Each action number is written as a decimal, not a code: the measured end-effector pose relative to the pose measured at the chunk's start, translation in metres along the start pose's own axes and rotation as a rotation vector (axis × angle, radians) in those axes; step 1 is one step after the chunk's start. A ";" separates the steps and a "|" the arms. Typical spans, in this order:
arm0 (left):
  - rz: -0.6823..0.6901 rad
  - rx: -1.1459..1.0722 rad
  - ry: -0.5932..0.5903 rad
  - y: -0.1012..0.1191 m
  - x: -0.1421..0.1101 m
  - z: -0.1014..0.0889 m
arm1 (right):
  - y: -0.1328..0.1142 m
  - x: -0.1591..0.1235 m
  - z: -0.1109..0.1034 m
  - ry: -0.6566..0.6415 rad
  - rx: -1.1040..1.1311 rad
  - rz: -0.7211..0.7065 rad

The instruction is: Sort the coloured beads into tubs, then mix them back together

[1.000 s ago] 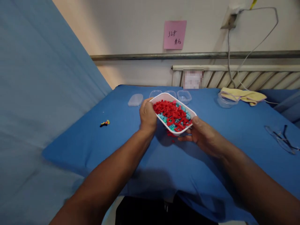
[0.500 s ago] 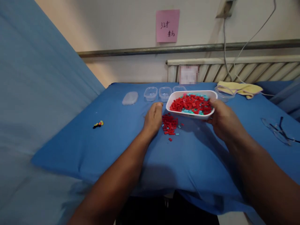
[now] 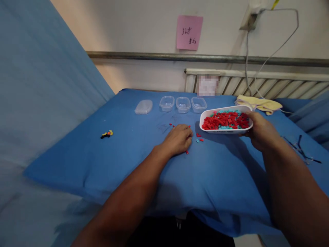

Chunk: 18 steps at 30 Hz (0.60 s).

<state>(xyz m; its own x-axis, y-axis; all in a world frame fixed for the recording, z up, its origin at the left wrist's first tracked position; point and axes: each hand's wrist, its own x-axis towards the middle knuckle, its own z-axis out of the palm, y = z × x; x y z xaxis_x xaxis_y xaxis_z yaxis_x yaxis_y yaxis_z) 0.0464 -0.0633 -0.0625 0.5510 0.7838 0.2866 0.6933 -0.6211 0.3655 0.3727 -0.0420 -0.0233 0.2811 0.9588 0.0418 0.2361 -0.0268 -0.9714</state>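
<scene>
My right hand [image 3: 262,132] grips the right end of a white plastic tray [image 3: 226,131] and holds it up over the blue cloth. Small red bricks [image 3: 228,120] fill much of this tray, with turquoise bricks [image 3: 222,127] among them. My left hand [image 3: 179,139] is low on the cloth, its fingers curled down over the spot where the red pile lay, hiding nearly all of it. Around its fingers a few stray red bricks [image 3: 198,135] and a turquoise brick [image 3: 197,140] show on the cloth.
Three clear plastic tubs [image 3: 183,105] stand in a row at the back, beside stacked clear lids [image 3: 144,107]. A small yellow and black cluster [image 3: 106,134] lies left. At right are a yellow cloth [image 3: 259,104] and eyeglasses [image 3: 300,147]. A blue curtain [image 3: 51,103] hangs left.
My left hand has moved right, onto the red pile, and its fingers have curled over it. The tray has shifted right and slightly down in the view, still in my right hand.
</scene>
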 end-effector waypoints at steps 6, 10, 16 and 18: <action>0.077 -0.216 0.362 0.006 0.008 0.001 | -0.047 0.003 0.005 -0.131 -0.330 -0.157; 0.207 -0.253 0.277 0.015 0.014 0.017 | -0.076 0.009 0.021 -0.225 -0.495 -0.212; 0.152 -0.254 0.237 0.008 0.020 0.035 | -0.082 0.015 0.037 -0.221 -0.553 -0.321; 0.149 -0.264 0.240 0.005 0.021 0.037 | -0.079 0.012 0.040 -0.140 -0.570 -0.400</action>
<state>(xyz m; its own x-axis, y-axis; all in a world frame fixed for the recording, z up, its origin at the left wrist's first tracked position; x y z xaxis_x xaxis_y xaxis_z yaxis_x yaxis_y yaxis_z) 0.0784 -0.0504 -0.0875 0.4903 0.6830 0.5414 0.4533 -0.7304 0.5110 0.3204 -0.0173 0.0443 -0.0416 0.9524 0.3019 0.7568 0.2273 -0.6128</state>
